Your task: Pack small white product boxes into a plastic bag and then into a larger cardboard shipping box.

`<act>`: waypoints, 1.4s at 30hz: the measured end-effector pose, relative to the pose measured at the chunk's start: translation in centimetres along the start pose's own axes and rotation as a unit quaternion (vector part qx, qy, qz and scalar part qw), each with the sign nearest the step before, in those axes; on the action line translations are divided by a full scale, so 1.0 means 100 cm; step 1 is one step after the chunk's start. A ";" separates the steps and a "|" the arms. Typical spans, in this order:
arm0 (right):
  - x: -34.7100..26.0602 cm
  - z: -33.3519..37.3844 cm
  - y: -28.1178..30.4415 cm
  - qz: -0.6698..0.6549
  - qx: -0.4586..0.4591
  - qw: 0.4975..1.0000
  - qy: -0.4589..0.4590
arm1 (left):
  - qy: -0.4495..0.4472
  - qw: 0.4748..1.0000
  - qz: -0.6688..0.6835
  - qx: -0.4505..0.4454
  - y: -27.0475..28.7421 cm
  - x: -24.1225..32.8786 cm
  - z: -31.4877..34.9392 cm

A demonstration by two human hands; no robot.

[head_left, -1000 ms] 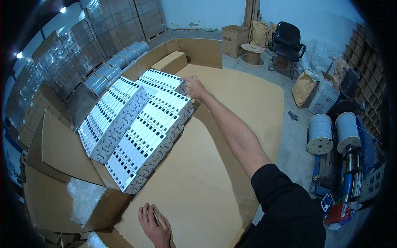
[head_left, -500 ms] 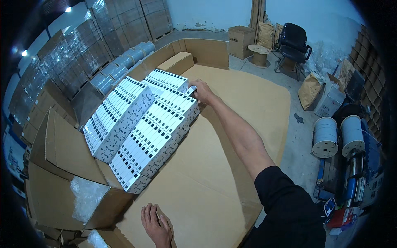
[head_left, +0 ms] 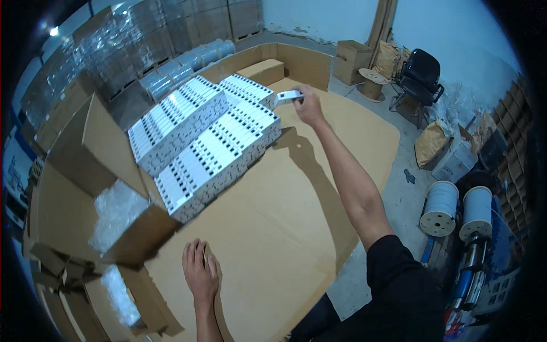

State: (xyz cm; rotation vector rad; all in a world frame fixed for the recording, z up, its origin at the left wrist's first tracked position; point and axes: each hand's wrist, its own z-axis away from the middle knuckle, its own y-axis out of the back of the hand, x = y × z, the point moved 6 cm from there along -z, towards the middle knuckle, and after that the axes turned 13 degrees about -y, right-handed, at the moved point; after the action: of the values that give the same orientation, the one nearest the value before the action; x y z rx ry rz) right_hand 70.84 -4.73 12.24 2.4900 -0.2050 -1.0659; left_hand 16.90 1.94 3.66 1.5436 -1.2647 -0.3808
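My right hand (head_left: 309,106) reaches far across the cardboard-covered table and grips a slim white rectangular box (head_left: 288,96) with dark spots. It holds the piece above the surface, just right of the stack's far end, and its shadow falls below. The stack (head_left: 219,154) is made of many such white pieces with dark square marks, packed side by side in rows and layers, with grey patterned sides. Near the front, my left hand (head_left: 200,271) lies on the cardboard surface (head_left: 273,239), fingers stretched out and holding nothing.
Open cardboard boxes with clear plastic bags (head_left: 118,214) stand at the left. A closed carton (head_left: 262,72) sits by the cardboard wall at the far end. On the floor at right are a black chair (head_left: 420,77), sacks and white cable reels (head_left: 440,208). Wrapped pallets line the back left.
My right hand has lifted the white box off the stack's far end and moved it up and right. My left hand stays on the cardboard. The view has shifted somewhat.
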 end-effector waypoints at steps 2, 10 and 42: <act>-0.023 0.016 0.020 -0.039 0.001 0.999 -0.034 | -0.023 1.000 0.012 0.007 -0.002 -0.001 0.004; -0.130 0.148 0.029 -0.096 -0.131 0.985 -0.051 | 0.009 0.981 0.178 0.071 0.008 0.001 0.035; -0.287 0.386 -0.136 -0.318 -0.427 0.837 -0.127 | 0.125 0.861 0.399 0.288 0.040 -0.128 0.056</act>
State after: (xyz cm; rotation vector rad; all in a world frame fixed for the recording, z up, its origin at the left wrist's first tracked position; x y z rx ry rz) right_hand 22.77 3.54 1.34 1.5848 0.9002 -1.3318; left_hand 5.61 10.47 0.36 1.3082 -1.7566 0.7760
